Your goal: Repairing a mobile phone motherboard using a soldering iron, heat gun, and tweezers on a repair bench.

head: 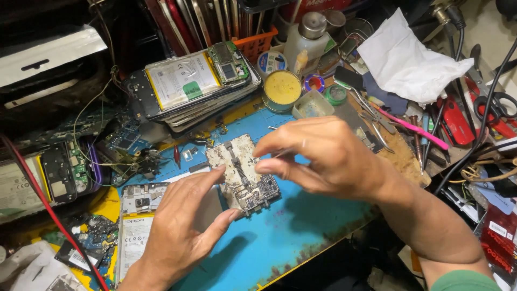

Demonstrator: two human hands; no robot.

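Note:
A worn metal holder plate (235, 156) lies on the blue work mat (291, 231), with a small phone circuit board (258, 193) clamped at its near end. My left hand (180, 229) rests flat on the mat, thumb and fingertips touching the holder's left edge. My right hand (323, 159) hovers over the holder's right side, fingers pinched together; what they hold, if anything, is too small to tell. Under my left hand lies an opened phone (137, 221) with its battery showing.
A stack of opened phones (188, 83) sits behind the mat. A round tin of yellow paste (282, 89), tape rolls, a white bottle (308, 37), tweezers (371, 116), a pink tool (414, 129), crumpled white paper (412, 62) and cables crowd the back and right. Loose boards lie left.

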